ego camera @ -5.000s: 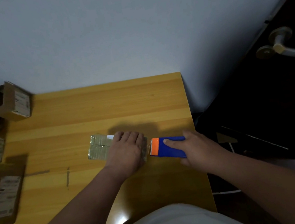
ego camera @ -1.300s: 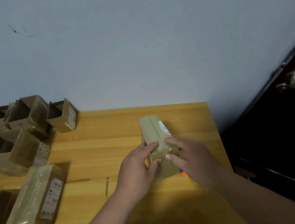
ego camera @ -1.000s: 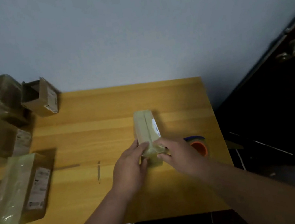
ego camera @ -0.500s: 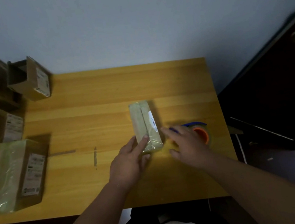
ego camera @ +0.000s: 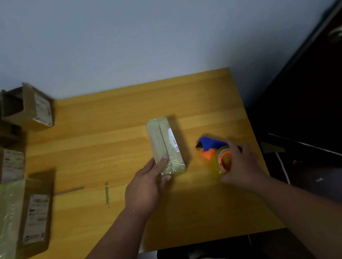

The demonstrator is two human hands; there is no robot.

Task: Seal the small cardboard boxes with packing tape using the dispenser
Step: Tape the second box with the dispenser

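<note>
- Cardboard under glossy tape: that's the small box (ego camera: 166, 147), lying flat near the middle of the wooden table (ego camera: 109, 116), long side pointing away from the person.
- Left hand (ego camera: 146, 186) rests on the box's near end, fingers mostly straight, pinning it down, not gripping it.
- Right hand (ego camera: 240, 166) is curled round the tape dispenser (ego camera: 215, 152) just to the right of the box, so it's got hold of it. Blue body, orange hub, clear roll.
- Looks like the pick-up-the-dispenser step. I'd keep the left hand pressing so the box can't skate, then lay the tape along the seam and drag steadily.
- Box looks already wrapped along the top, tape a bit wrinkly at the near end, white label strip down the right edge.
- More boxes (ego camera: 29, 109) are stacked at the left edge, some open.
</note>
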